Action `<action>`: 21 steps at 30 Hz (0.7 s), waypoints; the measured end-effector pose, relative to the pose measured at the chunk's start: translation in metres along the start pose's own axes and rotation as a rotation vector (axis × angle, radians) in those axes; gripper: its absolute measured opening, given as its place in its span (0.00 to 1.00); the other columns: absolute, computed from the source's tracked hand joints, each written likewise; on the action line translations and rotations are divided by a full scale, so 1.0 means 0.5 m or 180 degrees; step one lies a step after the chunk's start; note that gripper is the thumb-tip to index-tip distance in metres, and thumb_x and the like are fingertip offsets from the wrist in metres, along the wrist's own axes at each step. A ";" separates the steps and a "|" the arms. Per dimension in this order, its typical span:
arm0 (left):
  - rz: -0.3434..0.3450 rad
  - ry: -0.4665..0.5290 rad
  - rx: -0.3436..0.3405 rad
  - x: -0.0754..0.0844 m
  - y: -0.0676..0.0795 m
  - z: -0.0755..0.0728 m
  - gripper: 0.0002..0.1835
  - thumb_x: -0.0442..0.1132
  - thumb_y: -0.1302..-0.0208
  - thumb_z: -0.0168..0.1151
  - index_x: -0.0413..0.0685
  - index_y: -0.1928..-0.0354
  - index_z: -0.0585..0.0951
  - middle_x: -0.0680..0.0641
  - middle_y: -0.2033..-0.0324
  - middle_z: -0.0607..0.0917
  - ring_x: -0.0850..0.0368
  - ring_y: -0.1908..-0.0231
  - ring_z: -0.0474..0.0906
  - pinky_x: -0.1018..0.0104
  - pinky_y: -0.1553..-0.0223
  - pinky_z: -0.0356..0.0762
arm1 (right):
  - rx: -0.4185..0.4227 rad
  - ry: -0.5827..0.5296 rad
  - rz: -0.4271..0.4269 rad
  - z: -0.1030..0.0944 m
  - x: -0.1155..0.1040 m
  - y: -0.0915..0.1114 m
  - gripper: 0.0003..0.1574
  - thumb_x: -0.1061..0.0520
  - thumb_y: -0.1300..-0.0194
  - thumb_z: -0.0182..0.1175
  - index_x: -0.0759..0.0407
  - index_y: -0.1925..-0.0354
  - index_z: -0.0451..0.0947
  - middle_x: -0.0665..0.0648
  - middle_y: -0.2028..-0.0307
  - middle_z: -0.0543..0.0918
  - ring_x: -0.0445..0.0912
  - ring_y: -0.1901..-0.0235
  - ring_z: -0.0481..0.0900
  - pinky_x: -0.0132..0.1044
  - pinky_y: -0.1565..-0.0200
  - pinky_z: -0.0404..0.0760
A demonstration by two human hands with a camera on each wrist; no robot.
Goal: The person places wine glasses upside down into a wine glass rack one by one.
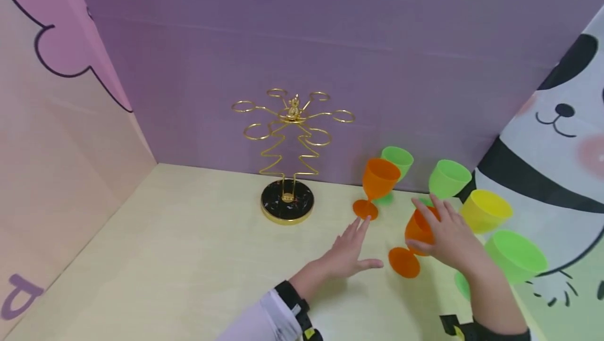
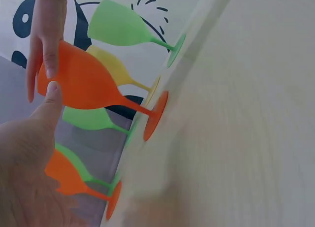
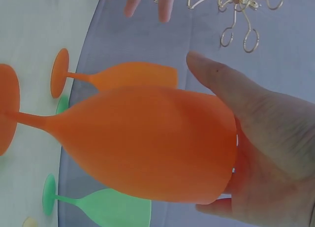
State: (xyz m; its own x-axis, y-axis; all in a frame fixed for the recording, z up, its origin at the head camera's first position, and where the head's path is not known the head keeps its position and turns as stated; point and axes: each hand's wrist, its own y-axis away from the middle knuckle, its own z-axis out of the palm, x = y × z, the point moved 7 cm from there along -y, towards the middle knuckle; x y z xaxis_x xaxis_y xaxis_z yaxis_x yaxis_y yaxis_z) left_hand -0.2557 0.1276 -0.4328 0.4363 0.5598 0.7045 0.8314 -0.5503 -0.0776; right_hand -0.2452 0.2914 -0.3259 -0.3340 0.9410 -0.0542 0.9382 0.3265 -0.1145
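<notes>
My right hand [image 1: 450, 241] is at the bowl of the nearer orange plastic goblet [image 3: 147, 143], its fingers spread around the rim and the thumb held out to one side. That goblet stands upright on its round orange foot [image 1: 404, 263]. To its left, my left hand [image 1: 346, 254] reaches over the table with straight fingers and the thumb spread, holding nothing. Its fingertips overlap the foot of the farther orange goblet [image 1: 379, 176] in the head view. In the left wrist view the left thumb [image 2: 52, 96] appears in front of the nearer orange bowl.
A gold wire rack [image 1: 293, 115] with ring arms stands on a black round base [image 1: 287, 199] near the back wall. Green goblets [image 1: 398, 158] [image 1: 450, 177] [image 1: 516, 257] and a yellow goblet [image 1: 486, 212] stand at the right. Printed cloth walls border the pale table [image 1: 189, 257].
</notes>
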 end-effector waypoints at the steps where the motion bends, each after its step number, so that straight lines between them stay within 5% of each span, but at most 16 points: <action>1: 0.0005 0.0049 -0.0004 0.002 -0.003 0.008 0.53 0.67 0.48 0.55 0.64 0.30 0.33 0.47 0.29 0.40 0.51 0.32 0.40 0.39 0.37 0.51 | -0.0015 0.0008 -0.0014 0.001 0.000 -0.001 0.59 0.34 0.50 0.62 0.51 0.30 0.45 0.75 0.34 0.46 0.76 0.42 0.46 0.72 0.44 0.51; 12: -0.0162 0.0779 0.0114 0.014 -0.015 0.064 0.57 0.59 0.50 0.64 0.63 0.30 0.34 0.46 0.29 0.43 0.51 0.33 0.44 0.48 0.36 0.56 | -0.0187 0.0045 -0.0118 0.009 0.003 -0.005 0.58 0.35 0.53 0.66 0.54 0.32 0.51 0.76 0.35 0.49 0.76 0.43 0.49 0.73 0.46 0.54; 21: -0.0154 0.0759 0.0089 0.018 -0.014 0.076 0.56 0.60 0.50 0.63 0.66 0.30 0.34 0.48 0.29 0.43 0.53 0.33 0.44 0.52 0.36 0.58 | -0.0267 -0.0025 -0.0226 0.004 0.002 -0.010 0.57 0.46 0.57 0.71 0.55 0.33 0.54 0.75 0.37 0.53 0.72 0.42 0.53 0.69 0.52 0.66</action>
State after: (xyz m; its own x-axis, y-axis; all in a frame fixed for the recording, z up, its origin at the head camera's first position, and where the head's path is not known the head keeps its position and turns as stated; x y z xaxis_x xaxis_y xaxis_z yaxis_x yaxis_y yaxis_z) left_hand -0.2445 0.1601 -0.4525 0.3049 0.4210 0.8542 0.8599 -0.5072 -0.0570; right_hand -0.2503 0.2904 -0.3276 -0.4004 0.9146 -0.0567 0.9163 0.3990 -0.0348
